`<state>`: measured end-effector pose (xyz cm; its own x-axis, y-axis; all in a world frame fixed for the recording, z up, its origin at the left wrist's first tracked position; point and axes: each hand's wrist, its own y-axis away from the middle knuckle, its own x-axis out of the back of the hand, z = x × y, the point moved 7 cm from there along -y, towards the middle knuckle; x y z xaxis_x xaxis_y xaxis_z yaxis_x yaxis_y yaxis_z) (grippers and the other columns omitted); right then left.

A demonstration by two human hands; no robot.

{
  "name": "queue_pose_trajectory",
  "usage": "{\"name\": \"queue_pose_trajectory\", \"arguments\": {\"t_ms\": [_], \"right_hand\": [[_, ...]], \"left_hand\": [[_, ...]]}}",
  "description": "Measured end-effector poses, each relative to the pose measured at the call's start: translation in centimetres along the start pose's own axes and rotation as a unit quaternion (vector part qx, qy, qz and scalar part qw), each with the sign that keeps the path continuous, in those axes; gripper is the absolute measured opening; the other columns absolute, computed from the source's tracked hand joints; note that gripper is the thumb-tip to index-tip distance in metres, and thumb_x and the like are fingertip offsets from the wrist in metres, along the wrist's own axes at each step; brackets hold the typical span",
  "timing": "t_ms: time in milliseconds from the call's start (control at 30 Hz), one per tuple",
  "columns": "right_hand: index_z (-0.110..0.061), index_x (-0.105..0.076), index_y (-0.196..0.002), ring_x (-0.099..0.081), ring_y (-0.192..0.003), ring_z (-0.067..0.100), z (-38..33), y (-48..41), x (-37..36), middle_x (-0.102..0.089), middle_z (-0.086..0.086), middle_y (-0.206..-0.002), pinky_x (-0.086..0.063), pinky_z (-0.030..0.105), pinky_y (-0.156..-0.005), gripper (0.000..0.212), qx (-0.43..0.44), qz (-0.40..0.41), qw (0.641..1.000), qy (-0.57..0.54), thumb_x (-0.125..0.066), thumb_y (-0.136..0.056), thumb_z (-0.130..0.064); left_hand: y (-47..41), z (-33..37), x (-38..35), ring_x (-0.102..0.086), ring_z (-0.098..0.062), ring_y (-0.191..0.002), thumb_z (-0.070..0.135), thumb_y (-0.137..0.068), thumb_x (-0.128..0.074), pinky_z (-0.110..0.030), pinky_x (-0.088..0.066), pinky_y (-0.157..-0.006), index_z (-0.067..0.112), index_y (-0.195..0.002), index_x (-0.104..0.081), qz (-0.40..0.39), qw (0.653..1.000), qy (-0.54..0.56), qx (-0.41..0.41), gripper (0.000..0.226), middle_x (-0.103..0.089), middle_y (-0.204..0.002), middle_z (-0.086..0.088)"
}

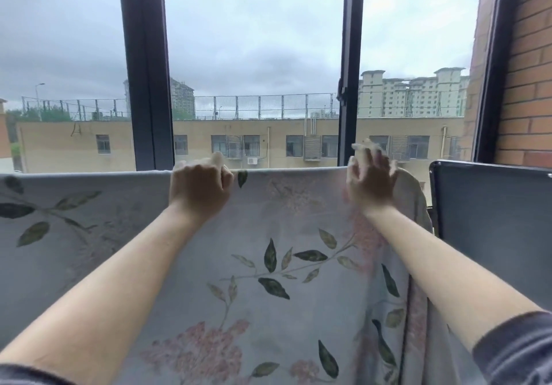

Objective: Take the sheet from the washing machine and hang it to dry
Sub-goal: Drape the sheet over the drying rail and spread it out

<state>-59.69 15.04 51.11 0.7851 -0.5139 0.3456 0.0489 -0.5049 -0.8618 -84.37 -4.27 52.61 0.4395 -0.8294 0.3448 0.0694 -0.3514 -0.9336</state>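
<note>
Gripping left hand (pixel 200 193): fingers curled over the top fold of the pale blue fabric sheet printed with green leaves and pink blossoms (pixel 298 223).
Right hand (pixel 372 181): fingers spread, blurred, at the fold.
Sheet: draped before the black-framed window (pixel 146 85).
Room: red brick wall (pixel 525 85) at right.

The pale sheet (pixel 268 229), printed with green leaves and pink flowers, hangs draped over a straight top edge, bunched at right.
</note>
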Motion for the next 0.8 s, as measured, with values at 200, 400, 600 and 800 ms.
{"name": "queue_pose_trajectory", "arguments": {"t_ms": [200, 400, 600, 800], "right_hand": [[-0.017, -0.056, -0.11, -0.061, -0.089, 0.025, -18.8, 4.6, -5.2, -0.067, 0.004, -0.096, -0.034, 0.036, -0.09, 0.034, 0.208, -0.145, 0.967, 0.007, -0.031, -0.1, -0.037], [-0.015, -0.065, -0.09, -0.062, -0.08, 0.027, -33.4, 8.2, -9.4, -0.067, 0.009, -0.086, -0.036, 0.032, -0.066, 0.051, 0.27, -0.153, 0.95, 0.033, -0.025, -0.1, -0.044], [-0.012, -0.07, -0.072, -0.066, -0.067, 0.031, -36.3, 9.4, -10.4, -0.068, 0.014, -0.069, -0.034, 0.03, -0.058, 0.069, 0.227, -0.075, 0.966, 0.104, -0.014, -0.092, -0.045], [-0.004, -0.068, -0.073, -0.065, -0.074, 0.033, -36.2, 9.1, -10.9, -0.069, 0.019, -0.077, -0.038, 0.032, -0.064, 0.069, 0.167, -0.094, 0.967, 0.167, -0.014, -0.089, -0.043]], "left_hand": [[2.4, -7.9, 2.9, -0.057, -0.029, -0.063, 0.035, -0.085, -0.02, -0.036, -0.036, -0.069, 0.012, -0.071, -0.056, -0.036, 0.999, -0.031, 0.003, 0.045, -0.063, -0.069, -0.01], [4.6, -19.0, 6.3, -0.062, -0.028, -0.07, 0.034, -0.091, -0.026, -0.036, -0.043, -0.072, 0.014, -0.077, -0.058, -0.097, 0.994, -0.043, -0.006, 0.04, -0.067, -0.077, -0.01], [7.3, -32.6, 9.3, -0.061, -0.029, -0.081, 0.031, -0.097, -0.035, -0.035, -0.039, -0.078, 0.013, -0.082, -0.06, -0.11, 0.991, -0.063, 0.049, 0.035, -0.068, -0.085, -0.011], [9.4, -42.1, 11.5, -0.061, -0.03, -0.071, 0.035, -0.091, -0.029, -0.04, -0.043, -0.08, 0.012, -0.073, -0.06, -0.101, 0.99, -0.073, 0.062, 0.043, -0.067, -0.076, -0.014]]}}
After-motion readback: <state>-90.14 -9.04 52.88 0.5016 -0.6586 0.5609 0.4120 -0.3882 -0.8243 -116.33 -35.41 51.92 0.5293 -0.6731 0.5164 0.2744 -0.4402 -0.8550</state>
